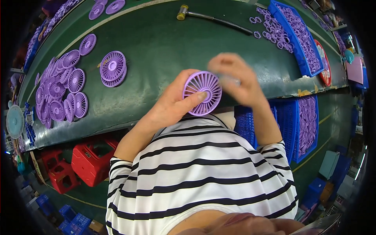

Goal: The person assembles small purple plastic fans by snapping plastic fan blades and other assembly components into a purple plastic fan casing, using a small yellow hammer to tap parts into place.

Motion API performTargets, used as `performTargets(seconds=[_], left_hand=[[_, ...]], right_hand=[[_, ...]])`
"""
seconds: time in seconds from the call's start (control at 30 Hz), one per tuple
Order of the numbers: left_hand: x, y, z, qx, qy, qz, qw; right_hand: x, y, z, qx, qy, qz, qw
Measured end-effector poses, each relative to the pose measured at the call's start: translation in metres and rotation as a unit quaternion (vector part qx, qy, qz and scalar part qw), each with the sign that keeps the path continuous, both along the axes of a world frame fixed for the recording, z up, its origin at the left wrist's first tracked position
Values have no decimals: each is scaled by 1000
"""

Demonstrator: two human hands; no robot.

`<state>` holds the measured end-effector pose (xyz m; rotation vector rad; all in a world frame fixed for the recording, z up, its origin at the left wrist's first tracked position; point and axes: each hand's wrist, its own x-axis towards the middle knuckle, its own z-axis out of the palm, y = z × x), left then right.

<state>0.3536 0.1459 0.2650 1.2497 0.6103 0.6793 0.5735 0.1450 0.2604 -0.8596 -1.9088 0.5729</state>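
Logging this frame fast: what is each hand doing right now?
Left hand: closed on the purple grille.
Right hand: blurred, fingers curled at the grille's upper right edge; grip cannot be told.

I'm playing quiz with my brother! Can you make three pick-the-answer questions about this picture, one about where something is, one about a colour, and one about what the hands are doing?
1. Where is the hammer?
A. on the green table
B. in the blue bin
C. on the floor

2. What colour are the round grilles piled on the table?
A. red
B. purple
C. yellow

3. What does the left hand do?
A. rests flat on the table
B. hangs empty
C. holds a round grille

Answers: 1 A, the hammer lies on the table's far side. 2 B, the whole pile is purple. 3 C, its fingers grip the grille while the right hand touches it.
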Motion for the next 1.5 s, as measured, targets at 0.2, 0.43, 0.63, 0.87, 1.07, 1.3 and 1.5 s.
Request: performTargets(seconds=[0.2,0.43,0.63,0.87,1.07,1.3,1.5], left_hand=[[17,-1,-14,285,202,105,931],[27,18,-35,564,330,229,722],[26,20,-46,535,374,162,740],[-72,69,-34,475,533,357,603],[-137,73,-62,447,554,373,595],[-92,50,-32,372,337,553,665],[-27,17,-8,159,38,405,899]], right_hand=[[114,77,-50,20,-307,-522,796],[83,55,-36,-116,-281,-337,891],[83,62,-40,-52,-370,-423,826],[84,52,-50,-5,-341,-427,837],[53,36,-39,53,-158,-346,923],[10,15,-13,246,-141,-267,921],[-47,5,5,297,-114,-159,935]])
